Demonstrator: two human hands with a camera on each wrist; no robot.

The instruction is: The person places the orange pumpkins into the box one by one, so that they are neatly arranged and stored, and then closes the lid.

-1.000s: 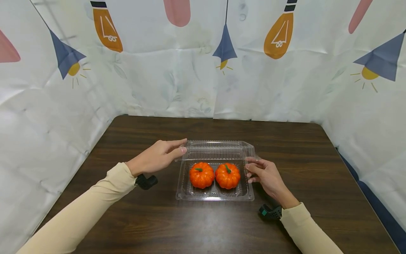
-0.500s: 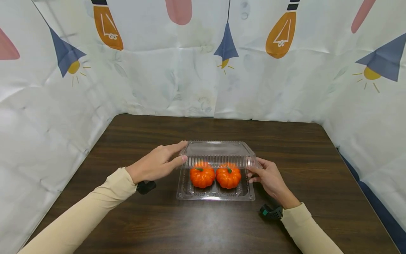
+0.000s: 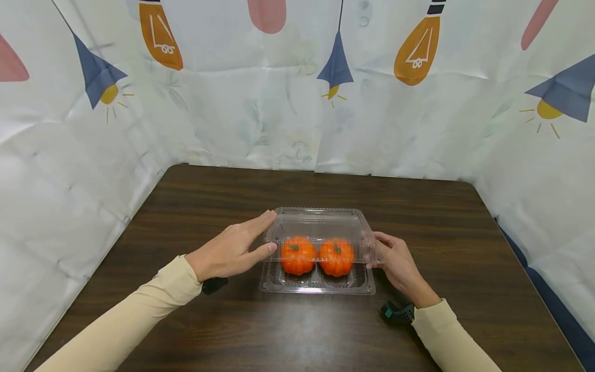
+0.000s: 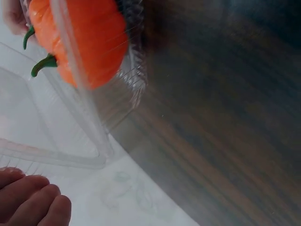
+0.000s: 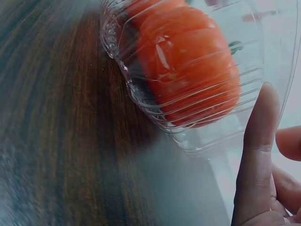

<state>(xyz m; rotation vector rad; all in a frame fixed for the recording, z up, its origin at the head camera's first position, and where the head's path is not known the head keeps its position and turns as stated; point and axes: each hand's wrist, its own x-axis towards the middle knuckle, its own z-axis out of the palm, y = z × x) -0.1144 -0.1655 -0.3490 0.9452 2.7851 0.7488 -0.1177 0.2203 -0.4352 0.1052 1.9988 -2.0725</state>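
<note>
A clear plastic clamshell container [image 3: 316, 290] sits on the table with two small orange pumpkins side by side in its base. The left pumpkin [image 3: 298, 264] and the right pumpkin [image 3: 337, 266] both have green stems. Hinged at the back, the lid [image 3: 321, 222] slopes over them, its front edge raised above the base. My left hand [image 3: 234, 247] lies along the lid's left side, fingers mostly straight, thumb near its front edge. At the lid's right side, my right hand [image 3: 395, 263] holds the rim between thumb [image 5: 258, 141] and fingers, which are partly hidden behind clear plastic.
The dark wood-grain table [image 3: 209, 188] extends around the container. White curtains [image 3: 223, 119] printed with lamps and bulbs enclose its back and sides. Dark blue fabric [image 3: 544, 289] shows past the right edge. Each wrist wears a black strap.
The lid has swung down and forward over both pumpkins. My left hand has lowered a little along with it, while the right hand has stayed nearly in place at the rim.
</note>
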